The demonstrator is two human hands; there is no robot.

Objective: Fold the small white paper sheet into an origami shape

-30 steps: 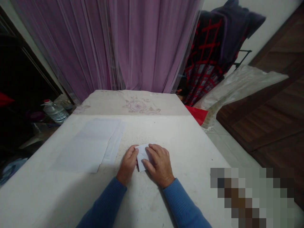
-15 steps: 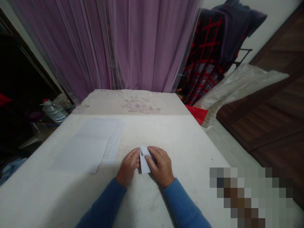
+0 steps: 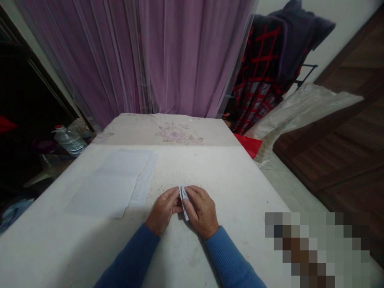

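A small folded white paper [image 3: 183, 199] stands almost on edge on the white table [image 3: 234, 180], between my two hands. My left hand [image 3: 163, 210] pinches it from the left with curled fingers. My right hand [image 3: 201, 210] grips it from the right, thumb along its near edge. Both wrists rest on the table, blue sleeves behind them. Most of the paper is hidden by my fingers.
A stack of white sheets [image 3: 115, 182] lies on the table to the left of my hands. A plastic water bottle [image 3: 68, 140] stands off the table's left side. Purple curtains [image 3: 156, 56] hang behind, and clothes [image 3: 270, 64] hang at the right.
The small paper lay flatter and wider under my fingers; it has been folded narrower and tilted up on edge. Both hands have closed in on it.
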